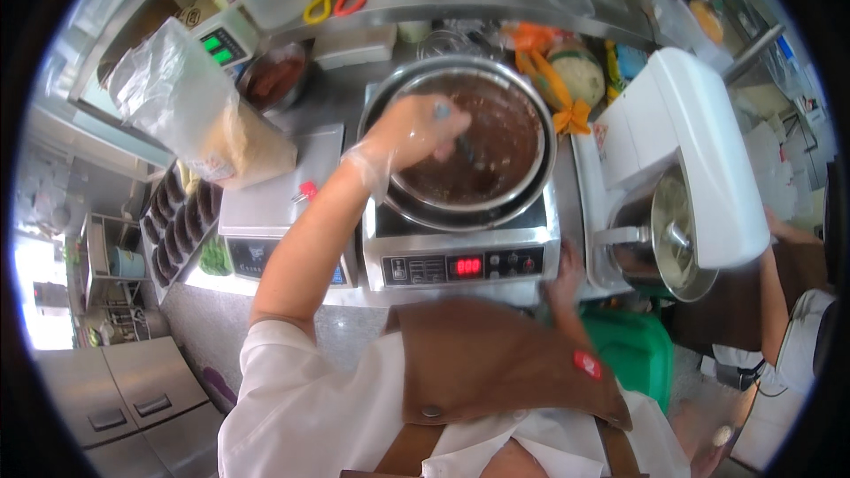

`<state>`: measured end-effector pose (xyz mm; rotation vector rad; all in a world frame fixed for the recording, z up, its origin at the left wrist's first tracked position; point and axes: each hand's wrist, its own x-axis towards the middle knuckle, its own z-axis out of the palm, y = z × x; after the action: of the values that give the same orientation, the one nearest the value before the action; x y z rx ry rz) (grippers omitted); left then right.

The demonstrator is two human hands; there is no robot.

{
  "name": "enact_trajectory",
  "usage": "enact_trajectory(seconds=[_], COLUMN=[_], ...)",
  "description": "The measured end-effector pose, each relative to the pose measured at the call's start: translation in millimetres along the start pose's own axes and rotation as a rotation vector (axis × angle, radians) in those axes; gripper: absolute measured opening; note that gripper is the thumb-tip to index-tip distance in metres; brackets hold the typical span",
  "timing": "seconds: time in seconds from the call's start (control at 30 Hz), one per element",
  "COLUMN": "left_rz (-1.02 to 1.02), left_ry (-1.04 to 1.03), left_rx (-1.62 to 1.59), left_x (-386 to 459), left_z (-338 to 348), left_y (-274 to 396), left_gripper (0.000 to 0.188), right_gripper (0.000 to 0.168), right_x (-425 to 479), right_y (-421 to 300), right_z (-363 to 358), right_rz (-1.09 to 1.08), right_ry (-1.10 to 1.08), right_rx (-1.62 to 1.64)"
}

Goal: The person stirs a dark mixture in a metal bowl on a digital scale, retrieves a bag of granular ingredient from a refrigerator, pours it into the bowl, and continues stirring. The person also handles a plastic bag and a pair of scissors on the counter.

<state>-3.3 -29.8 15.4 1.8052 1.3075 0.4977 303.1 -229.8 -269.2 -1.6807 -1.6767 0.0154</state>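
Observation:
My left hand [425,129], in a clear plastic glove, grips the handle of a stirring tool over a steel bowl of dark brown, chocolate-like mixture [501,139]. Motion blur and the mixture hide the tool's head. The bowl nests in a wider steel vessel [458,220] on an induction cooker [468,279] with a lit red display. Low beside the cooker's right front corner is my right hand [564,275], partly hidden and blurred; its fingers and any hold cannot be made out.
At left, a bag of pale powder [232,139] leans over a scale [252,206], near a tray of dark moulds [179,232]. A smaller bowl [272,76] stands behind. A stand mixer [710,146] is at right, with a co-worker's arm [773,305] beyond. Scissors [335,3] lie on the shelf.

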Motion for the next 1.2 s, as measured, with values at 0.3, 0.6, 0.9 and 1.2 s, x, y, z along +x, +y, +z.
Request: enact_trajectory(seconds=[0.3, 0.6, 0.9, 1.2], left_rz=[0.076, 0.048, 0.284, 0.424], left_ry=[0.406, 0.158, 0.166, 0.084], left_rx=[0.323, 0.103, 0.547, 0.416], left_x=[44.8, 37.3, 54.4, 61.2], left_z=[-2.1, 4.9, -8.7, -1.1], left_y=[-15.8, 0.0, -20.4, -5.3], left_gripper=[0.037, 0.033, 0.028, 0.022], right_gripper=[0.027, 0.018, 0.021, 0.014], right_x=[0.2, -5.1, -10.6, -5.4], right_y=[0.0, 9.5, 17.7, 13.5], right_z=[-1.4, 4.8, 7.4, 3.7], right_rz=[0.053, 0.061, 0.107, 0.068], right_ry=[0.005, 0.049, -0.023, -0.007], right_rx=[0.002, 0.023, 0.016, -0.022])
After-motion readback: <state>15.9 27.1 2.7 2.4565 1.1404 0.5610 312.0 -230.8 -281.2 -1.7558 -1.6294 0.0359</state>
